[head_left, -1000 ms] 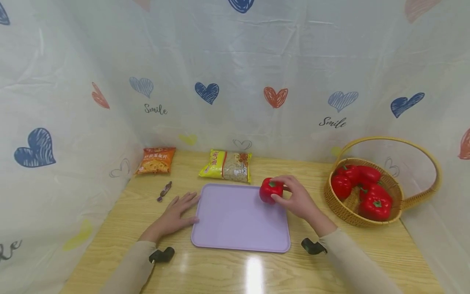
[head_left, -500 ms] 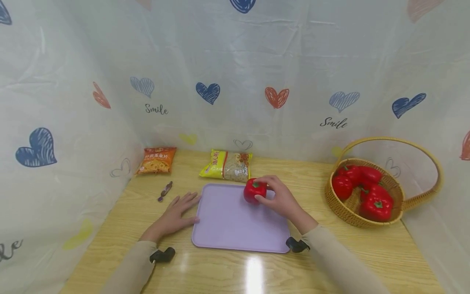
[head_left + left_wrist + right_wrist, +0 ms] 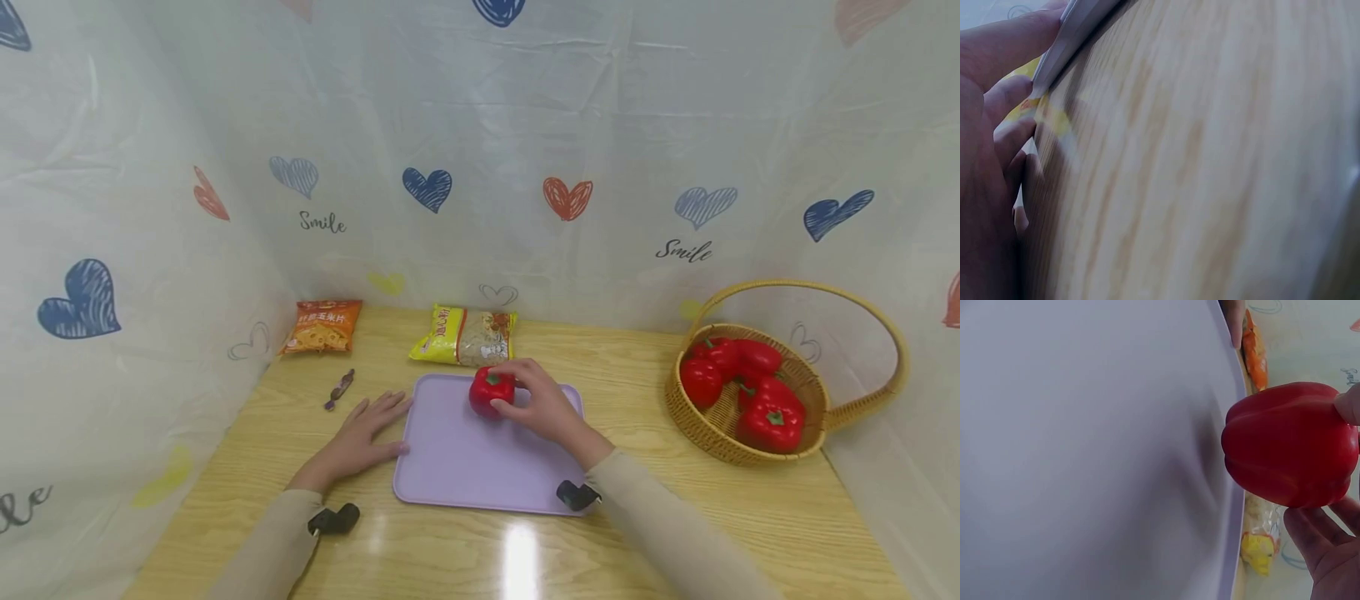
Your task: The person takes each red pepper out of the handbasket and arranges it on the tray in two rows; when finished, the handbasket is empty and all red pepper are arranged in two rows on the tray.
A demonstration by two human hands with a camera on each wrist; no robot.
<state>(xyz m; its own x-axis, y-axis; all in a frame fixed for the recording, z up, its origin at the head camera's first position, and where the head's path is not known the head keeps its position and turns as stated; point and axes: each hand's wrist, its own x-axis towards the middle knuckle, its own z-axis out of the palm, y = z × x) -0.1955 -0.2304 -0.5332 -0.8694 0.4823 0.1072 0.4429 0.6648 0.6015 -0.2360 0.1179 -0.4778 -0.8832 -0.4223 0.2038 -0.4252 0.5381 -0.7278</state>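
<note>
My right hand [image 3: 542, 407] grips a red bell pepper [image 3: 491, 393] between thumb and fingers, over the back part of a lavender tray [image 3: 487, 467]. In the right wrist view the bell pepper [image 3: 1291, 444] hangs a little above the tray [image 3: 1085, 450], its shadow falling on the surface. My left hand [image 3: 362, 437] lies with fingers spread at the tray's left edge, thumb and fingertips touching the rim. In the left wrist view that hand [image 3: 997, 94] is seen beside the tray's rim [image 3: 1075, 40].
A wicker basket [image 3: 697, 429] with several red bell peppers [image 3: 772, 417] stands at the right, its handle arching high. Behind the tray lies a yellow and clear food packet [image 3: 465, 336]. An orange snack bag [image 3: 322, 327] and a small wrapped candy [image 3: 340, 390] lie at the left.
My right hand has carried the bell pepper leftward, from the tray's right back corner to nearer its middle. The left hand has stayed at the tray's left edge.
</note>
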